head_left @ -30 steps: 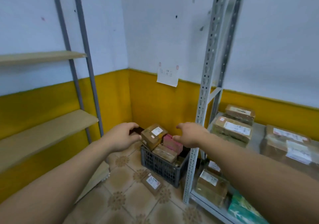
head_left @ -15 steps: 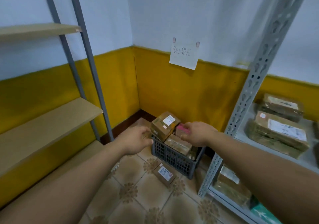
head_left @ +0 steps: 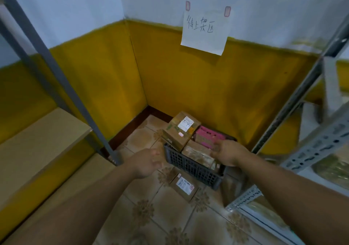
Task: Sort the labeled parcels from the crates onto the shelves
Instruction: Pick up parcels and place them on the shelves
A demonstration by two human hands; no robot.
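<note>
A dark plastic crate (head_left: pixel 190 166) stands on the tiled floor in the yellow corner. It holds a brown box with a white label (head_left: pixel 179 129), a pink box (head_left: pixel 208 137) and a tape-wrapped brown parcel (head_left: pixel 196 153). My right hand (head_left: pixel 227 153) hovers over the crate's right side at the pink box, fingers relaxed, holding nothing. My left hand (head_left: pixel 146 161) reaches toward the crate's left wall, a little short of it, fingers loosely spread. A small labeled parcel (head_left: pixel 184 185) lies on the floor in front of the crate.
A wooden shelf board (head_left: pixel 37 139) on grey uprights (head_left: pixel 62 82) stands at the left. A perforated metal rack (head_left: pixel 317 144) with wrapped parcels rises at the right. A handwritten paper sign (head_left: pixel 204 31) is taped to the wall above the crate.
The view has closed in on the corner and tilted down. Both hands have come lower and nearer the crate; the right one is now over the pink box.
</note>
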